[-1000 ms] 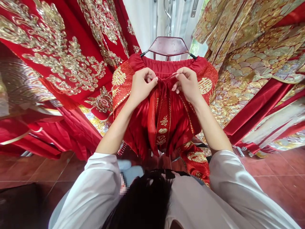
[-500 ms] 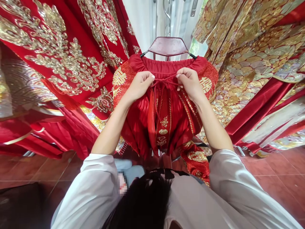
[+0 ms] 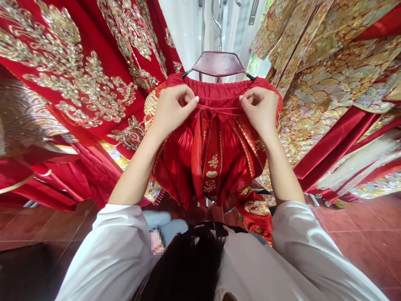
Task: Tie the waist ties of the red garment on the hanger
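A red skirt [image 3: 184,146] with gold embroidery hangs in front of me on a dark red hanger [image 3: 219,63]. Across its waist runs a thin red drawstring [image 3: 219,112], stretched sideways and crossed at the middle. My left hand [image 3: 176,106] pinches the drawstring on the left, thumb against the curled fingers. On the right, my right hand [image 3: 259,109] grips the other part of it in the same kind of pinch. The gathered red waistband [image 3: 219,90] shows just above the string. Pleats and a gold-stitched centre panel hang below.
Red garments with gold beadwork [image 3: 103,88] hang at the left. Gold scale-patterned garments [image 3: 338,79] hang at the right. Behind the hanger stand a metal rack [image 3: 218,25] and a pale door. Red floor tiles [image 3: 363,234] lie below.
My hands have moved apart, left and right, pulling the drawstring wider and tauter. The crossing at its middle looks smaller and tighter. The skirt and hanger have shifted slightly in view.
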A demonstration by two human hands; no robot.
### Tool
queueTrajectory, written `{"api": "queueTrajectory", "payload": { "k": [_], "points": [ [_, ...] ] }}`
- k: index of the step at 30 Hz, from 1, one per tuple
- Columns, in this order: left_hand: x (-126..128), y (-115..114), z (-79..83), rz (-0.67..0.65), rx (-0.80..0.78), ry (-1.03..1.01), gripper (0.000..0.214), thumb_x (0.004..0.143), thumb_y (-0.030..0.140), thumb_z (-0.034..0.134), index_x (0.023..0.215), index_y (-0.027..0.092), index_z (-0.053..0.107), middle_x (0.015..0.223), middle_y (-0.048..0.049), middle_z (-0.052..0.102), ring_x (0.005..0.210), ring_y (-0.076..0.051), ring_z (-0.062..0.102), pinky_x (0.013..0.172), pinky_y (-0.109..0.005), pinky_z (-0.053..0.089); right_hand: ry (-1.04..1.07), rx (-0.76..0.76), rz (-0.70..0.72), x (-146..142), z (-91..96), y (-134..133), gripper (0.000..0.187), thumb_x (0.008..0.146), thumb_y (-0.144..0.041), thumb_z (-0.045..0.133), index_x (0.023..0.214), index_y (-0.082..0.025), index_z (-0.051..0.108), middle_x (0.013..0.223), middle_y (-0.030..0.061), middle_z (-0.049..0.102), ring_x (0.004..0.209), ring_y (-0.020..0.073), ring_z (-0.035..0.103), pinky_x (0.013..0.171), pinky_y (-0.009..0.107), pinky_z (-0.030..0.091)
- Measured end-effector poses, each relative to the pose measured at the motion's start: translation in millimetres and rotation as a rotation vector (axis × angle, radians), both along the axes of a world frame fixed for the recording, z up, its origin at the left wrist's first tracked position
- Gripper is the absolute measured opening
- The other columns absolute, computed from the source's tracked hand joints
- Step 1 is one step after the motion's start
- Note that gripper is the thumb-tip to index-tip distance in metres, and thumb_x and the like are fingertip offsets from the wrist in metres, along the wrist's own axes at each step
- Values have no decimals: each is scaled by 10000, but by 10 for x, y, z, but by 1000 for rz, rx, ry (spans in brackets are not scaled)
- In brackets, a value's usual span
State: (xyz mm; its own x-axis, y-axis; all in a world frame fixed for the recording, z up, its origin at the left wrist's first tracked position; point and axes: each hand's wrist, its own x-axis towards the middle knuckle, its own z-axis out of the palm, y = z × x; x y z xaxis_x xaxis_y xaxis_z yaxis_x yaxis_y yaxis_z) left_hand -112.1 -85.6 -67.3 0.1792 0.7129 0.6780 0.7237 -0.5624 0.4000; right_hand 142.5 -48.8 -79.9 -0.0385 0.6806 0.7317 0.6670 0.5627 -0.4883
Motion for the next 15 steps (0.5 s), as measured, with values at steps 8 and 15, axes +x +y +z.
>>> {"api": "queueTrajectory", "payload": {
  "k": [8, 15],
  "points": [
    [-416, 274, 330, -8, -132, 116, 421, 864, 447, 600, 1118, 119, 527, 1101, -24, 613, 1078, -201, 453, 1075, -422, 287, -135, 238, -261, 556, -206, 50, 433, 936, -454, 354, 1229, -181, 519, 1243, 128, 540, 1181, 269, 487, 987, 454, 383],
    [-264, 500, -69, 299, 116, -217, 374, 967, 428, 413, 988, 124, 631, 855, -18, 633, 798, -140, 517, 876, -264, 374, 80, 174, -124, 820, -174, 389, 516, 963, -478, 290, 673, -136, 546, 661, 39, 546, 649, 121, 531, 694, 287, 444]
  ]
}}
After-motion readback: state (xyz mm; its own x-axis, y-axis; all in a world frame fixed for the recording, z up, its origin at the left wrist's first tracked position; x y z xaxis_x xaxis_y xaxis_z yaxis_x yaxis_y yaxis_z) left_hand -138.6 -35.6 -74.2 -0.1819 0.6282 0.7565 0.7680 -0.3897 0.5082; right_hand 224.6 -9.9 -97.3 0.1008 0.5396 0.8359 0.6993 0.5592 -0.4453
